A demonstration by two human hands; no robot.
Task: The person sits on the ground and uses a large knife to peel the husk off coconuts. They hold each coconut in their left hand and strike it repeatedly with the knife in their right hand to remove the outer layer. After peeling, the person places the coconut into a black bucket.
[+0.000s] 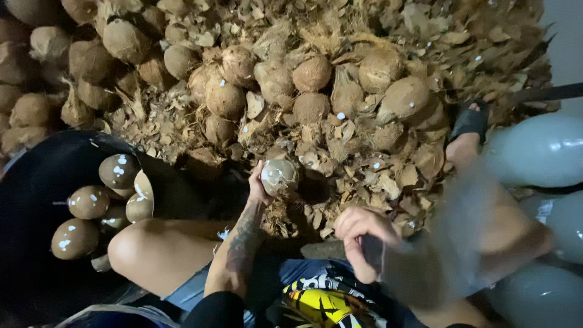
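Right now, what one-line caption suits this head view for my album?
Left hand holds a peeled coconut over husk scraps; right hand grips a blurred tool.

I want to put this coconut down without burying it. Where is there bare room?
Little. The dark tub has bare room left of its peeled coconuts. The husk pile is crowded throughout. The left hand holds a coconut; the right hand grips a blurred tool.

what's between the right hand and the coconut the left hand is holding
Nothing visible. The left hand grips the coconut from its side; the right hand, closed on a blurred dark tool, sits lower right, with only husk scraps on the ground below the gap.
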